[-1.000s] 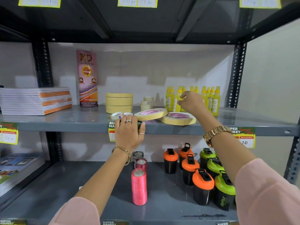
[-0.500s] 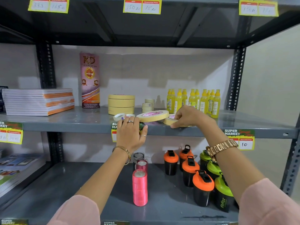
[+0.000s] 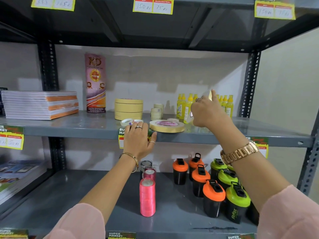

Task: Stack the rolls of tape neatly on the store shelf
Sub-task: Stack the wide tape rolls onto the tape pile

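On the grey metal shelf [image 3: 72, 125] my left hand [image 3: 138, 140] lay flat, empty, my right hand [image 3: 205, 112] curled (contents unclear), beside the wide tan tape roll [image 3: 167, 126] awaiting stacking.

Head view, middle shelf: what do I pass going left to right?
Stack of notebooks → KD tape pack → stack of wide tape rolls → small tape rolls → yellow bottles, partly behind the right hand.
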`<state>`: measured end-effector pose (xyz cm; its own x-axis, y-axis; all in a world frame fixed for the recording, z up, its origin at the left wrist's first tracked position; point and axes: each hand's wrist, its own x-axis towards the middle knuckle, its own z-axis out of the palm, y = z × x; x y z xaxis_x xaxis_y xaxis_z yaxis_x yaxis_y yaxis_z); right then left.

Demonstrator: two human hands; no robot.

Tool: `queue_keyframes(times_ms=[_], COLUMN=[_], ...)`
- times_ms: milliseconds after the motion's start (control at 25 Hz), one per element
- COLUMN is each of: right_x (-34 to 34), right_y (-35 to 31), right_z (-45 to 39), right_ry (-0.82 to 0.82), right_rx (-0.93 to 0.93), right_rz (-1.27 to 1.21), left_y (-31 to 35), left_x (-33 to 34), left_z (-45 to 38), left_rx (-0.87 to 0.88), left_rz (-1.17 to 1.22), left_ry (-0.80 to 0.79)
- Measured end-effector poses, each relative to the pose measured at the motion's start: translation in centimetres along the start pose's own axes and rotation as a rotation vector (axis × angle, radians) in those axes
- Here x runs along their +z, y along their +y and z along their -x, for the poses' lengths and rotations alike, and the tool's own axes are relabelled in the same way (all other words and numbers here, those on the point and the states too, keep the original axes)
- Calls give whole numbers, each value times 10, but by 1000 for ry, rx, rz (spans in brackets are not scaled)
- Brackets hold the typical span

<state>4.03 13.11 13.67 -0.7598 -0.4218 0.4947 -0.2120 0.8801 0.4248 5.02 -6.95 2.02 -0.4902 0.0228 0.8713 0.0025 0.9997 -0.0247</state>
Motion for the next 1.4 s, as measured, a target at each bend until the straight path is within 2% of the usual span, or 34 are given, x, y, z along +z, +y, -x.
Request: queue_keyframes(times_ms=[120,240,440,600,880,1200,1400], right_x=[-10,-17,-18,-12,-11,0,3], right_y=[2,-1,-28,-55,-104,-138,-144], right_z=[-2,-12,-53,-92,-147,-180,-189], right_ry=[116,223,168,116,62,18,14], right_rx=[44,33,-81,-152,-234,-251,-234], right_rz=[-37,-252,-736,-897,-952,-887,-930], left_y=[-7,-14,-24,-50,-95,-96,-94], left_x=[1,1,2,-5,-17,-13,-13], left_z=[-2,-3,3,9,11,12,12], left_rx=[15,57,83,69,26,23,7], left_rz=[37,49,-6,-55,-20,-25,-21], left_ry=[1,12,61,97,56,75,70])
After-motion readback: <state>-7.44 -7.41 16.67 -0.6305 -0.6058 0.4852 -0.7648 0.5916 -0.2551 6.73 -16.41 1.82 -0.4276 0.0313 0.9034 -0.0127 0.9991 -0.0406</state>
